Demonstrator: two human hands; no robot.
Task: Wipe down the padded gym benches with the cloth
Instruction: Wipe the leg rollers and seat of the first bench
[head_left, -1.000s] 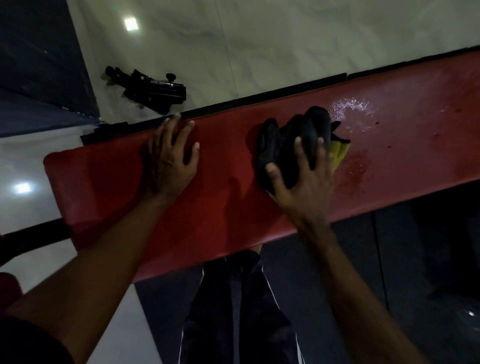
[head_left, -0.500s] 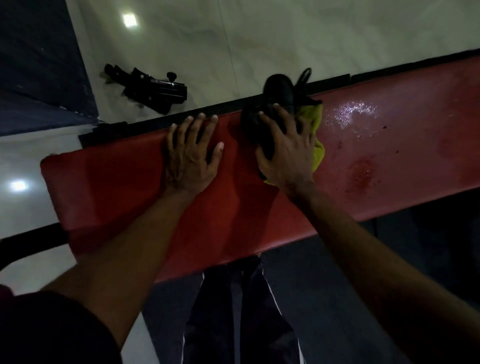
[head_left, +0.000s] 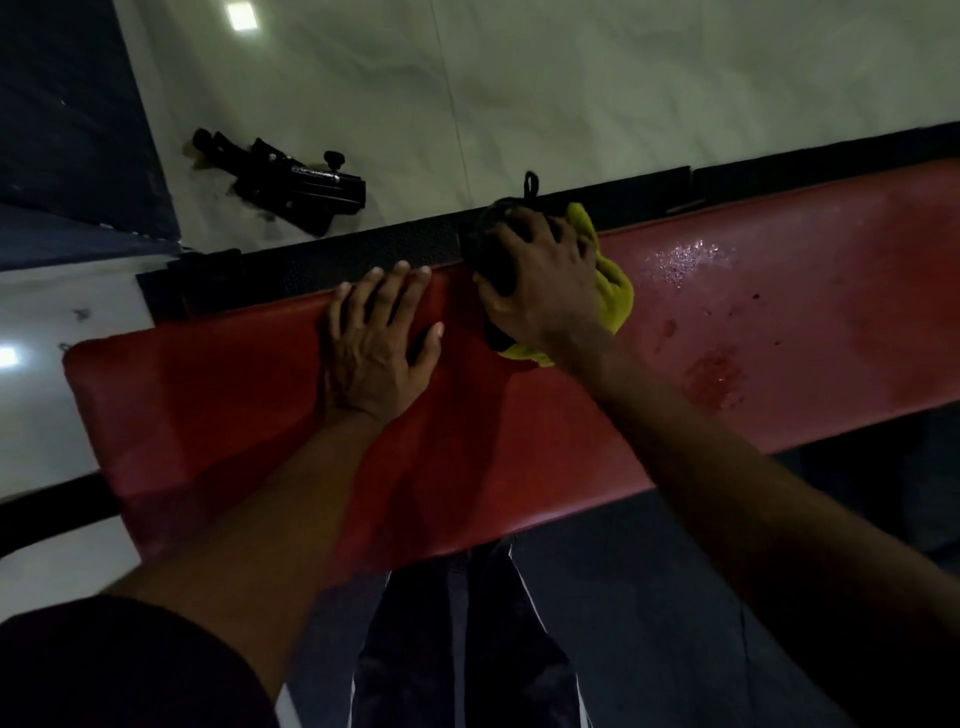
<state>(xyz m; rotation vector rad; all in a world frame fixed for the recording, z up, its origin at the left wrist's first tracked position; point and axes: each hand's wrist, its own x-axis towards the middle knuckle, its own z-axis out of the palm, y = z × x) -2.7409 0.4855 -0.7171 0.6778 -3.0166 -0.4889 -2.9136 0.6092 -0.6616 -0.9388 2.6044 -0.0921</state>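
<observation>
Nearest, dark trousers (head_left: 467, 660) with thin white side stripes, plus a dark left sleeve (head_left: 104, 670). Both bare forearms reach over the worktop (head_left: 218, 405), a long red padded slab with a smooth vinyl look and a rounded corner at its left end. Left hand (head_left: 374, 348) lies flat on the pad, fingers (head_left: 402, 291) straight, spread, released, tips at the far edge. Right hand (head_left: 540, 291) is just beside it, fingers (head_left: 519, 234) curled, grasping the cloth (head_left: 615, 291). It is a soft bunched wad, black with a yellow part and a black loop sticking up, sitting on the pad's far edge. Right of the cloth is a wet patch (head_left: 685, 260) of glinting droplets; nearer, a dull damp smear (head_left: 717, 376). Black textured frame rail (head_left: 363, 254) runs behind the pad. Beyond is the glossy pale marbled floor (head_left: 623, 93), with a black metal fitting (head_left: 301, 182), knob on top, lying on it. Dark panel (head_left: 67, 104) far left.
</observation>
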